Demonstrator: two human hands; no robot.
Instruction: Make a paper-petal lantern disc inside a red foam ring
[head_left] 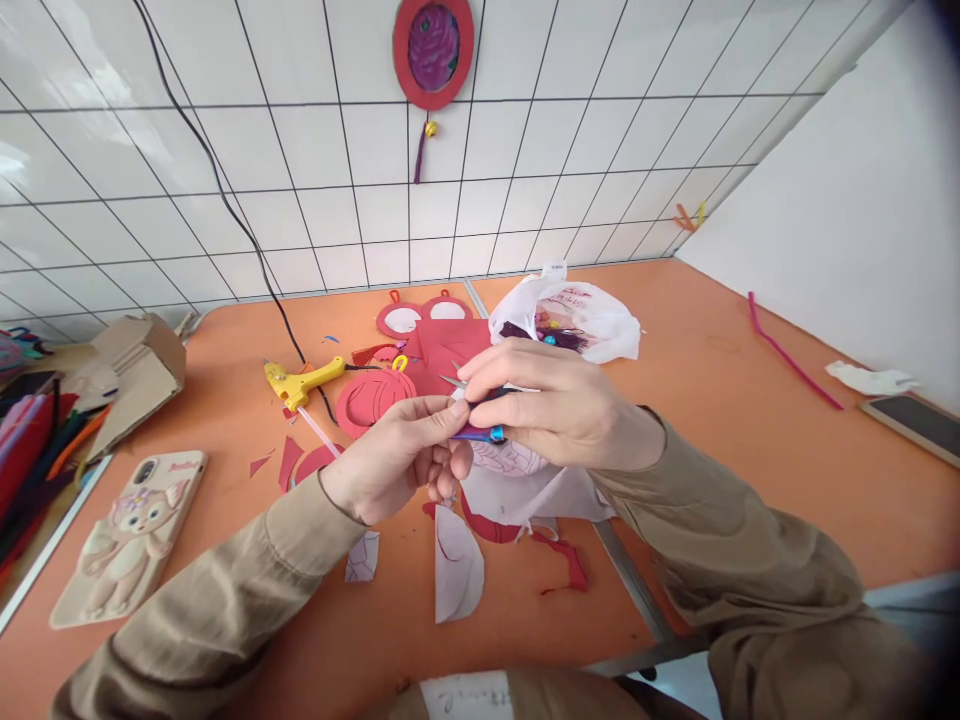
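Note:
My left hand [409, 440] is closed, thumb and forefinger pinching a blue-purple tassel [471, 433] that has a shiny blue bell at its right end. My right hand [551, 400] curls over a small pair of scissors [456, 383], whose metal tips poke out to the upper left while its fingers hide most of the handles. Both hands meet above the table, fingertips nearly touching. Below them lie white sheets with drawn lines [517, 495] and a cut half-round white piece [457, 565]. Red foam rings [352, 410] lie just beyond my left hand.
A yellow glue gun [300, 382] with a black cord lies at left. A white plastic bag [607, 325] holding tassels sits behind my right hand. Red scraps [291, 460], a phone in a cartoon case [131, 540] and a cardboard box [142, 375] are on the left; another phone [919, 425] lies far right.

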